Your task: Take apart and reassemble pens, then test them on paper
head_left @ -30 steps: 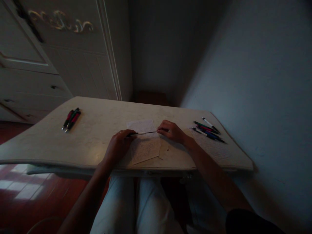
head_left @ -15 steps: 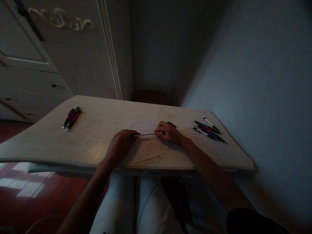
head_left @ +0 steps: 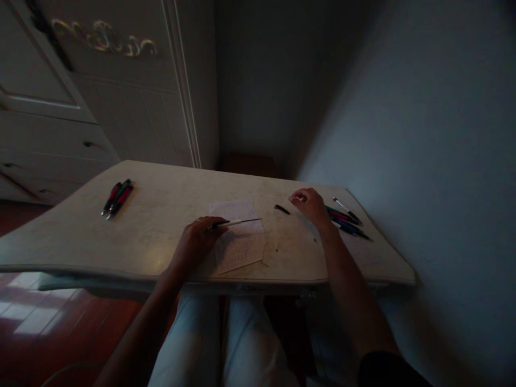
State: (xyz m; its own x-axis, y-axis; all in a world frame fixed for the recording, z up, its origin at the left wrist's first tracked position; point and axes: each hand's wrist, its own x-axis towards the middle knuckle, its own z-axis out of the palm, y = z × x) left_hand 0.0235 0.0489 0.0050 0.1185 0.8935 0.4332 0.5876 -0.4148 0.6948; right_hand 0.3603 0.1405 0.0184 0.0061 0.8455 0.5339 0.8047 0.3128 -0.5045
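My left hand [head_left: 199, 234] is closed around a pen [head_left: 234, 222] with a white barrel and a dark end. A thin dark refill sticks out of the barrel toward the right. Beneath it lies a sheet of paper [head_left: 241, 250] with handwriting on it. My right hand [head_left: 309, 204] is over the right part of the table, its fingers curled together. A small pale bit shows at those fingertips, too small to name. Between the hands, a short black pen part [head_left: 281, 209] rests on the tabletop.
Several pens [head_left: 350, 226] lie on another written sheet at the right, partly behind my right hand. A bunch of dark and red pens [head_left: 116, 199] sits at the left of the table [head_left: 169, 188]. Small crumbs dot the surface. A wall [head_left: 451, 161] borders the right side.
My right hand has come away from the refill end of the pen and moved right and outward. My left hand still holds the pen, the refill now bare.
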